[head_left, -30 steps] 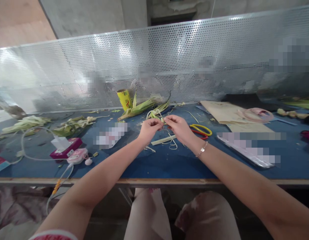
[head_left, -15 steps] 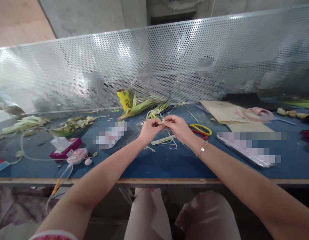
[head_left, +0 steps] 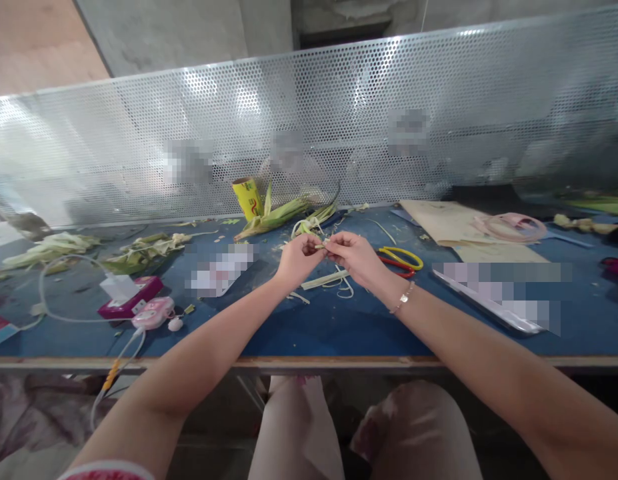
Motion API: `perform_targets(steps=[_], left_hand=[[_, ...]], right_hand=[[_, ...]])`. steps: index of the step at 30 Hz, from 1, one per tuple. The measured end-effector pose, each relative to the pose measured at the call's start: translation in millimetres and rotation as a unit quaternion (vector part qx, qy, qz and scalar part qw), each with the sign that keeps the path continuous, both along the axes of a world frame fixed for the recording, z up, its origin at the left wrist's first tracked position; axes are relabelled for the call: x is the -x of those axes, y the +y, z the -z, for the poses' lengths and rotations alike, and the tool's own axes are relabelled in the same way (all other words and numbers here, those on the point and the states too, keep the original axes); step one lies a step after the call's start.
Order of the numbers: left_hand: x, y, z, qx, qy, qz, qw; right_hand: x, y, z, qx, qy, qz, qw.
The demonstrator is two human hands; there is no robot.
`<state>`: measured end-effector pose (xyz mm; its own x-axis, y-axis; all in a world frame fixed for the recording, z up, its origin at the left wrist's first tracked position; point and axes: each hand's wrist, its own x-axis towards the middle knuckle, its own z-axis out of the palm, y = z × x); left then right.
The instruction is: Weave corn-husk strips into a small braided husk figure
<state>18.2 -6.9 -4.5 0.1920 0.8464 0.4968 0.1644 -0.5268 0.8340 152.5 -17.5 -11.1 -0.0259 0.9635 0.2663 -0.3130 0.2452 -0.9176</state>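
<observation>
My left hand [head_left: 301, 257] and my right hand [head_left: 353, 257] meet over the middle of the blue table, fingertips pinched together. Between them is a small pale piece of corn husk [head_left: 321, 246], mostly hidden by the fingers. Just behind the hands lies a bundle of green and whitish husk strips [head_left: 309, 227]. Loose husk strips [head_left: 326, 280] are scattered on the tabletop below the hands. Scissors with yellow and red handles [head_left: 401, 259] lie right beside my right hand, their blades hidden.
Leafy corn husks [head_left: 279, 217] and a yellow tube [head_left: 247, 199] stand against the perforated metal panel [head_left: 339, 120]. At left are more husks [head_left: 149, 252], a purple power block [head_left: 131, 297] and cables. On the right lie brown paper [head_left: 439, 223], a pink ring-shaped roll [head_left: 513, 228] and a blurred flat item [head_left: 489, 300].
Both hands stay in nearly the same place, pinched together. The fingers have shifted slightly around the small husk piece.
</observation>
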Motion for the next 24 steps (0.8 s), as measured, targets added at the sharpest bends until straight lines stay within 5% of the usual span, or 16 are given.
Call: perform_targets(steps=[8, 12, 17, 24], left_hand=[[-0.2, 0.5, -0.3, 0.043, -0.046, 0.051, 0.997], [-0.9, 3.7, -1.2, 0.151, -0.151, 0.091, 0.973], [0.3, 9.6, -2.5, 0.252, -0.239, 0.056, 0.936], [1.0, 9.2, -1.3, 0.180, -0.226, 0.073, 0.955]], right_hand=[[-2.8, 5.1, 3.6, -0.011, -0.018, 0.023, 1.000], [-3.1, 7.7, 5.0, -0.023, -0.035, 0.019, 0.999], [-1.5, 5.5, 2.1, -0.030, -0.041, 0.016, 0.999], [-2.1, 2.5, -0.4, -0.055, -0.048, -0.011, 0.997]])
